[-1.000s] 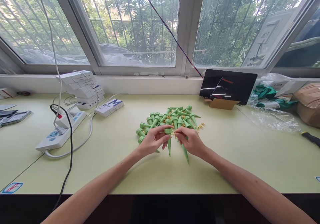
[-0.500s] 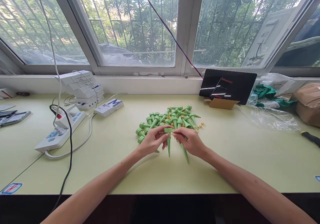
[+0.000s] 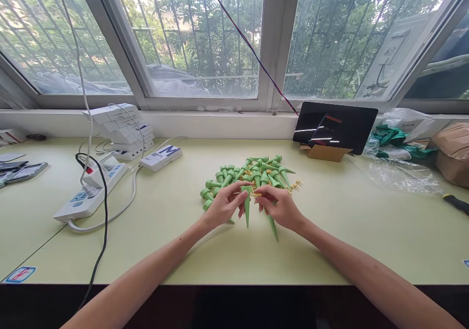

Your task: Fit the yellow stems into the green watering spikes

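My left hand point(image 3: 222, 207) pinches a green plastic watering spike point(image 3: 247, 210) between thumb and fingers, its wide end up and its thin tip pointing down. Close by on the right, my right hand point(image 3: 281, 208) is closed on a small yellow plastic piece point(image 3: 257, 194), held beside the spike's upper part. Whether the piece touches the spike I cannot tell. Behind both hands lies a heap of similar green spikes point(image 3: 264, 176) with ribbed caps. Small yellow pieces point(image 3: 296, 185) lie among them and at the heap's right edge. Another spike point(image 3: 273, 229) sticks out below my right hand.
A power strip point(image 3: 91, 192) with cables and stacked white boxes point(image 3: 126, 131) stand on the left of the table point(image 3: 330, 241). One white box point(image 3: 161, 158) lies nearer. At the back right are a tablet point(image 3: 335, 126), clear plastic wrap point(image 3: 403, 172) and a black-handled tool point(image 3: 456, 203).
The spike in my left hand has tilted, so its cap shows less of its top. The yellow piece in my right fingers shows more plainly. The whole view has shifted slightly.
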The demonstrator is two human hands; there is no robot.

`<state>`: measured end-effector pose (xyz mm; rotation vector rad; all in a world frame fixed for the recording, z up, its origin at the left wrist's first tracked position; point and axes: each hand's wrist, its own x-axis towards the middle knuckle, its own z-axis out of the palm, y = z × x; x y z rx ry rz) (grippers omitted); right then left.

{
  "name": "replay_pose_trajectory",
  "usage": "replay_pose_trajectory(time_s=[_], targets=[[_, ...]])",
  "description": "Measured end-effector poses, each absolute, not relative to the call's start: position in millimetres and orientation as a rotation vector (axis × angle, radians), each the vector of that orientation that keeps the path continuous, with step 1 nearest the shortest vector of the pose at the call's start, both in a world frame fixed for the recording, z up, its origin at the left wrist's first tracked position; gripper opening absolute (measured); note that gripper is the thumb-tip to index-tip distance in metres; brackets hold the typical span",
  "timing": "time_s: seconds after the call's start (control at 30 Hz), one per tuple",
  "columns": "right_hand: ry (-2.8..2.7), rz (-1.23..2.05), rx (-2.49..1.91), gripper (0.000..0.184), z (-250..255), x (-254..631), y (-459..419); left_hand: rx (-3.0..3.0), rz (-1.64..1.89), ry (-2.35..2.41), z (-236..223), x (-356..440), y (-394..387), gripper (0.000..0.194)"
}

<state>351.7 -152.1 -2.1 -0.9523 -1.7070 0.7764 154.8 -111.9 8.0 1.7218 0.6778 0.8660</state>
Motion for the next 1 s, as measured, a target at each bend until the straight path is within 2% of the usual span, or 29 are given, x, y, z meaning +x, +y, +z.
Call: replay_pose_trajectory(time_s=[0.43, 0.8, 1.0], targets=[[-1.500, 1.107, -0.914, 0.026, -5.1, 351.3, -149.4, 1.804, 0.900, 0.705, 4.8, 154.9, -112.7, 0.037], [-1.713, 0.741, -0.950, 0.016, -2.7, 350.7, -154.4, 1.763, 0.874, 0.680, 3.6, 154.7, -111.6, 0.039], [-1.660, 0.842, -0.957, 0.017, -3.2, 350.5, -153.7, 1.784, 0.861, 0.672, 4.0, 153.5, -111.5, 0.040]])
